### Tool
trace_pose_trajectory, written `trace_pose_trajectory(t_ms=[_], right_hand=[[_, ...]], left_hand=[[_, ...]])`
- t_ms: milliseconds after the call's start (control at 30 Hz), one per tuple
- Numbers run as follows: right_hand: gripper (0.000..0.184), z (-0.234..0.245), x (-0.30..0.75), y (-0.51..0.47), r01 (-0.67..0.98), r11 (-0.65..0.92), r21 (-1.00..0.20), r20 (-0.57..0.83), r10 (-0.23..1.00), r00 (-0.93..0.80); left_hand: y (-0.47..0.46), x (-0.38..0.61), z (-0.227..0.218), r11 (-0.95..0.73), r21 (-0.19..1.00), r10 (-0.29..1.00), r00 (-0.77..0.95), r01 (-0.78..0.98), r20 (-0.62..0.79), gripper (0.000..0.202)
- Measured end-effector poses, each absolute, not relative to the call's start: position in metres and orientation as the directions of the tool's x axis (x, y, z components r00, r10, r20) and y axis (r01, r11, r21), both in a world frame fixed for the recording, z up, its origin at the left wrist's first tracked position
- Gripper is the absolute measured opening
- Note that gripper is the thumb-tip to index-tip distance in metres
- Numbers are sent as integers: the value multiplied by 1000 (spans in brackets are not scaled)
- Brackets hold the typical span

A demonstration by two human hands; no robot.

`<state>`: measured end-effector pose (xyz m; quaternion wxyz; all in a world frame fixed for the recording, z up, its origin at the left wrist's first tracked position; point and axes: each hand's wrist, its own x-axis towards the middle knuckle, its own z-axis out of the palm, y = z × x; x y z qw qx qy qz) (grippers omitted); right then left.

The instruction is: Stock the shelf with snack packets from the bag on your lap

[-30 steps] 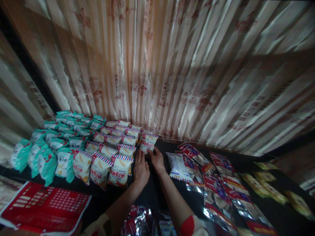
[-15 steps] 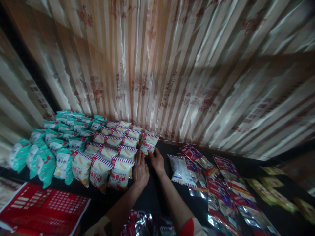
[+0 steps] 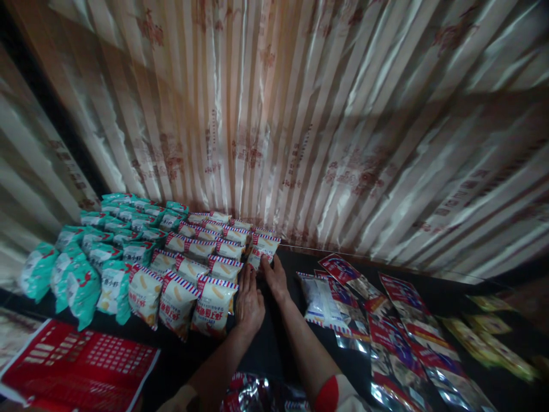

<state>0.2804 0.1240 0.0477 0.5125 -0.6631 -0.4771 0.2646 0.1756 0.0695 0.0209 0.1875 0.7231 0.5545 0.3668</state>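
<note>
While the cream packet (image 3: 263, 245) stands lengthwise upright, front turned nearward, the right hand (image 3: 276, 279) pinches it, the left hand (image 3: 250, 303) flat.

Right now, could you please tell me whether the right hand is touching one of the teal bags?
No, the right hand has its fingers against a white striped-edge bag, while the teal bags stand apart, farther left.

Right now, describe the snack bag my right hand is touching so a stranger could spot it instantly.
On the black surface before the pleated backdrop, find the cream snack bags with red-and-blue striped edges, right of the teal bags. Yours is the front bag in their rightmost column; it alone has your right hand against its front.
</note>
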Motion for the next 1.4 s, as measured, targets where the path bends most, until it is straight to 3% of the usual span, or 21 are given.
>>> trace_pose_trajectory(t_ms=[400,667,900,1400], right_hand=[[51,46,284,134,312,-71,-947,64,913,402],[68,50,268,125,384,42,-923,218,878,427],[76,50,262,100,460,-73,-885,203,828,523],[44,44,247,-5,481,-49,-875,249,807,536]], left_hand=[[69,177,20,-313,695,939,102,648,328,63],[69,177,19,-275,700,954,95,660,285,65],[68,176,18,-328,679,927,86,656,365,58],[-7,163,45,-405,611,912,257,680,319,30]])
